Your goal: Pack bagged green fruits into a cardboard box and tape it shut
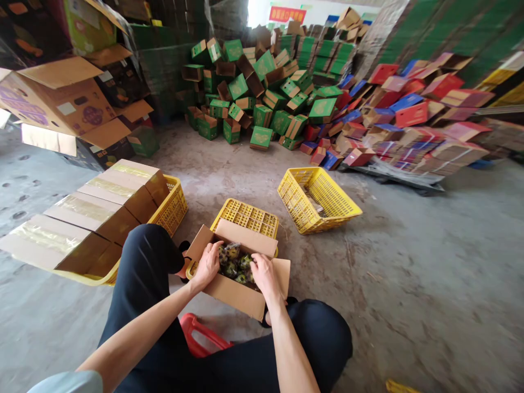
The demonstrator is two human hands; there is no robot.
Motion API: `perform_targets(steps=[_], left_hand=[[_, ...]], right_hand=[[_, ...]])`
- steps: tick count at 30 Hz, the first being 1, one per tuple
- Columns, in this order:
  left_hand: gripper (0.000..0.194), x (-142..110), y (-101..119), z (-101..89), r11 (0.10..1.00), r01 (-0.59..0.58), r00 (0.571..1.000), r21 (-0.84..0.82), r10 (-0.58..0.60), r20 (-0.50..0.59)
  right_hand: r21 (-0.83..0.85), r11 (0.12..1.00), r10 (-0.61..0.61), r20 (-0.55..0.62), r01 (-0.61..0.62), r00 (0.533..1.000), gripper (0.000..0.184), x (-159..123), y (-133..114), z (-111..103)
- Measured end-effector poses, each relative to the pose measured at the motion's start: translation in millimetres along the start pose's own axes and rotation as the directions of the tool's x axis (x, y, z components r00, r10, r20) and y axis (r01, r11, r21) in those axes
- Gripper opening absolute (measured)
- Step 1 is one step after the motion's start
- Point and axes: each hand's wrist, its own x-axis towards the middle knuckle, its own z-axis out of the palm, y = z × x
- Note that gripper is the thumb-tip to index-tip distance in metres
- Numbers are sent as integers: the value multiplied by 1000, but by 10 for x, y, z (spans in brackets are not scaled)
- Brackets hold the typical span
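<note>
An open cardboard box (235,295) sits in front of me between my knees, its flaps folded outward. Inside lie several green and dark round pieces, apparently fruit, in clear plastic bags (239,266). My left hand (208,266) reaches over the box's left side, fingers extended beside the bagged pieces. On the other side, my right hand (265,275) has its fingers curled against a bagged piece; its fingertips are partly hidden. Under the box is an upturned yellow crate (245,215).
Closed, taped cartons (104,191) fill a yellow crate (176,204) on the left. Another yellow basket (339,202) stands ahead to the right. Piles of green cartons (262,137) and red and blue cartons (411,114) lie farther back. A red plastic stool (200,333) is below me.
</note>
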Motion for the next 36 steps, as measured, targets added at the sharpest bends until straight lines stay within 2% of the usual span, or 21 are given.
perform_targets(steps=[2,6,8,10,15,17,19,21,24,28,31,36], left_hand=[[51,4,34,-43,1000,1,1000,5,-1,-3],[47,49,124,-89,998,41,999,47,-42,25],[43,62,195,-89,998,34,999,56,-36,40],[37,64,285,-87,997,-11,998,73,6,63],[35,46,478,-91,975,-169,977,143,147,155],[34,37,483,-74,974,-173,954,149,128,271],[32,30,441,-40,976,-157,912,150,85,402],[29,35,373,4,978,-132,877,159,40,479],[33,79,279,71,978,-85,866,191,-22,500],[29,155,230,139,976,-43,854,213,-74,515],[18,169,225,169,979,-30,848,201,-81,524],[16,134,226,157,991,6,857,137,-76,509]], right_hand=[[-13,1000,15,108,-14,994,34,15,-28,112],[-35,998,68,257,-61,964,58,69,-44,242],[-16,998,63,296,-61,953,57,101,-39,255],[17,998,53,316,-62,947,48,124,-36,259],[152,981,75,264,-118,962,30,163,-32,260],[219,964,102,227,-153,969,23,188,-1,221],[289,940,129,185,-180,974,19,210,56,157],[356,915,151,138,-191,979,22,217,129,87],[442,877,170,82,-189,982,31,192,217,21],[500,848,165,67,-176,984,30,142,217,19],[499,850,161,60,-169,985,31,139,172,36],[420,889,174,63,-184,983,33,196,157,76]])
